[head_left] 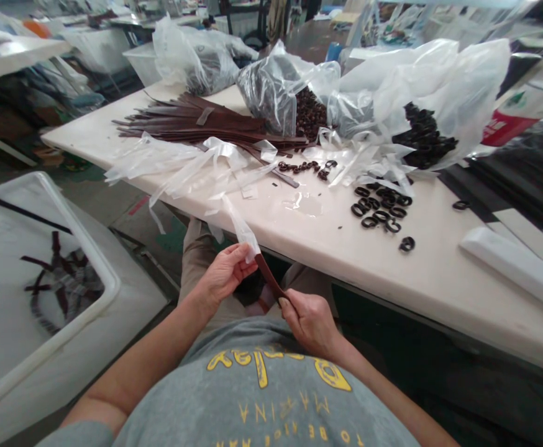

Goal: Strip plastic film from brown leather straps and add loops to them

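A dark brown leather-like strap (270,277) stretches between my two hands over my lap, in front of the table edge. My right hand (312,318) is closed around its lower end. The fingers of my left hand (227,271) pinch a strip of thin white plastic film (242,228) at the strap's upper end. From there the film trails up onto the table. Farther back lies a fanned bundle of similar brown straps (197,121). Small dark loops (381,208) are scattered to the right, and a short row of brown loops (299,166) sits nearer the middle.
The white table (294,214) carries clear bags, one with brown loops (311,115), another with black pieces (423,136). Loose film (155,158) hangs over its front edge. A white bin (113,279) with wrapped straps stands left. A white long object (514,264) lies right.
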`<action>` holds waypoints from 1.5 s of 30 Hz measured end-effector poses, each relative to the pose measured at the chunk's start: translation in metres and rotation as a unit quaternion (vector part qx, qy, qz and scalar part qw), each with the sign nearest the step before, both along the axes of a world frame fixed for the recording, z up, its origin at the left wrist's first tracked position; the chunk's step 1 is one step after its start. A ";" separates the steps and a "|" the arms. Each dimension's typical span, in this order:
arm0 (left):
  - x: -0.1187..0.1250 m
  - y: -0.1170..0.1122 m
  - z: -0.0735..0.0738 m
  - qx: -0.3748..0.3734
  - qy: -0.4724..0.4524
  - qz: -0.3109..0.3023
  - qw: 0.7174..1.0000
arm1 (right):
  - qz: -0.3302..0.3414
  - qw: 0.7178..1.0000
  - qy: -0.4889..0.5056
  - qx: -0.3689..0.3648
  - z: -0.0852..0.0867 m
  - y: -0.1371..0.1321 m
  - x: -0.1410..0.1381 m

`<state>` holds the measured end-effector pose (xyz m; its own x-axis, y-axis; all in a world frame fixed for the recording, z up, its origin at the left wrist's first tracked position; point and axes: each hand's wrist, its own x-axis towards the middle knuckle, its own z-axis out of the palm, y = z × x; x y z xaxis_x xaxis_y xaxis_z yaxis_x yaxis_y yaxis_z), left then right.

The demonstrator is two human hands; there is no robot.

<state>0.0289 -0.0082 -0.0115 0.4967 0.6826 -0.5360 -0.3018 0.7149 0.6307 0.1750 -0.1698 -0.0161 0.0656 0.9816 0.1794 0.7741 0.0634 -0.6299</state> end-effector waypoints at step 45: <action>-0.098 -0.051 -0.023 -0.022 -0.008 0.292 0.956 | 0.225 0.920 0.076 -0.311 0.006 0.084 -0.060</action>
